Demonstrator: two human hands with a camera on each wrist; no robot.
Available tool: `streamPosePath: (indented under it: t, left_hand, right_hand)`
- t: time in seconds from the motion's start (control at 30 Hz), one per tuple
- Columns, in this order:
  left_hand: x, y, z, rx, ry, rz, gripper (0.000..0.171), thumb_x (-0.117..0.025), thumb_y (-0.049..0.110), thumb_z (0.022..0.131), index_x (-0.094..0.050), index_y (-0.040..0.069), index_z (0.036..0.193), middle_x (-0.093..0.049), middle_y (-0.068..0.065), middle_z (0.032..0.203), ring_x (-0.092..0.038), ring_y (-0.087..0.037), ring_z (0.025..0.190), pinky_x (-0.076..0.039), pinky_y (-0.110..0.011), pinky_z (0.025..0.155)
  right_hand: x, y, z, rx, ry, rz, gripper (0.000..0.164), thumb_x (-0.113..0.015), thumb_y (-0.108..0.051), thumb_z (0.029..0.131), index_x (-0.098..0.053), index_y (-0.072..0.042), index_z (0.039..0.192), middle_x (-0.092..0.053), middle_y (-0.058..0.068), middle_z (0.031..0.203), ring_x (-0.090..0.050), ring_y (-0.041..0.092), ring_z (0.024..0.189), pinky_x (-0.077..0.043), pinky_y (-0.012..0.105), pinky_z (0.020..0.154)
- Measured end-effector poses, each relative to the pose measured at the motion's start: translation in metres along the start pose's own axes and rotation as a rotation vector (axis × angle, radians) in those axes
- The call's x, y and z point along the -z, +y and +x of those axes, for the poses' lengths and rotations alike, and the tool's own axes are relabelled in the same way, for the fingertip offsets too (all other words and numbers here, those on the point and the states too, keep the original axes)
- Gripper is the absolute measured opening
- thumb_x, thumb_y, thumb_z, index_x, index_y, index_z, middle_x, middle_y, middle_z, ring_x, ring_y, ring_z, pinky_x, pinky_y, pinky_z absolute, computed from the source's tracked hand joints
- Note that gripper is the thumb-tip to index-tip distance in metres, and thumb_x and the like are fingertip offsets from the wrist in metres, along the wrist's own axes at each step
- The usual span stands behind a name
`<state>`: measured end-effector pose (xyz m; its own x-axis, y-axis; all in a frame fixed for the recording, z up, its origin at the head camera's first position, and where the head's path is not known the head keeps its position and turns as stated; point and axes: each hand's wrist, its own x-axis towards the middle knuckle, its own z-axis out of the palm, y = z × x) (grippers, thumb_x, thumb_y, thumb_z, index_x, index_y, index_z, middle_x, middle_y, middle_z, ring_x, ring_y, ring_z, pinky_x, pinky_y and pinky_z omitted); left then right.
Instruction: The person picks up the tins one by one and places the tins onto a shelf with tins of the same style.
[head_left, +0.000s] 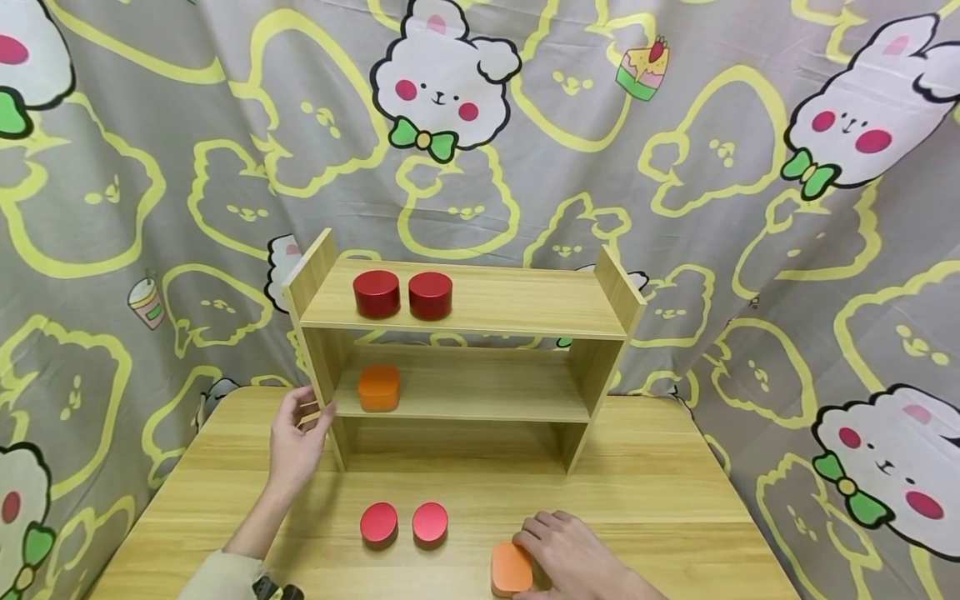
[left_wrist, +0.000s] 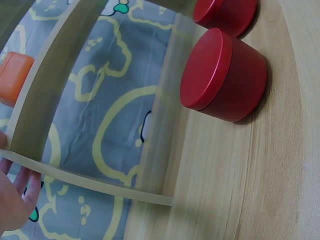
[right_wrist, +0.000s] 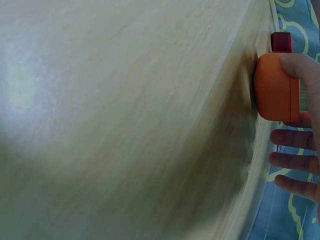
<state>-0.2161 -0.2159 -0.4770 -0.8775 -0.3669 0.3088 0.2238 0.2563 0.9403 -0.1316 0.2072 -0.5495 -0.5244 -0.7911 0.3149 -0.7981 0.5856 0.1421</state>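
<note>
My left hand (head_left: 294, 442) holds the left side panel of a small wooden shelf (head_left: 480, 329), thumb at its front edge and fingers along the outside. In the left wrist view, the fingers (left_wrist: 31, 187) lie against that panel. At the front of the table, my right hand (head_left: 566, 554) pinches an orange square tin (head_left: 512, 569) between thumb and index finger. In the right wrist view, the other fingers (right_wrist: 295, 161) stay spread apart from the orange tin (right_wrist: 274, 87). Two red round tins (head_left: 378, 524) (head_left: 430, 523) stand on the table between the hands.
Two darker red round tins (head_left: 377, 293) (head_left: 431, 295) stand at the left of the top shelf board. Another orange square tin (head_left: 378, 388) sits on the middle board, near its left end. A patterned curtain (head_left: 480, 200) hangs behind the wooden table (head_left: 660, 483).
</note>
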Motion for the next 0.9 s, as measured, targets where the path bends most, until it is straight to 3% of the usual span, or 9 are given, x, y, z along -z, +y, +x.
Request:
streamPosePath:
  t: [0.4,0.9]
  left_hand:
    - [0.003,0.000,0.002,0.014,-0.024,0.011,0.037,-0.070,0.004,0.100,-0.058,-0.003,0.133,-0.055,0.011,0.111,-0.056,0.007,0.099,-0.051,-0.003,0.082]
    - [0.006,-0.001,0.004,0.021,-0.053,0.004,0.038,-0.071,0.005,0.100,-0.057,-0.002,0.134,-0.055,0.008,0.113,-0.056,0.006,0.099,-0.052,-0.003,0.082]
  right_hand:
    - [-0.002,-0.002,0.006,-0.003,0.001,0.009,0.055,-0.062,-0.077,0.091,-0.071,-0.025,0.108,-0.069,-0.012,0.098,-0.064,0.006,0.088,-0.056,0.024,0.076]
    - [0.003,0.005,0.018,-0.020,0.090,-0.054,0.059,-0.075,-0.077,0.076,-0.069,-0.026,0.105,-0.068,-0.013,0.097,-0.064,0.007,0.088,-0.056,0.025,0.075]
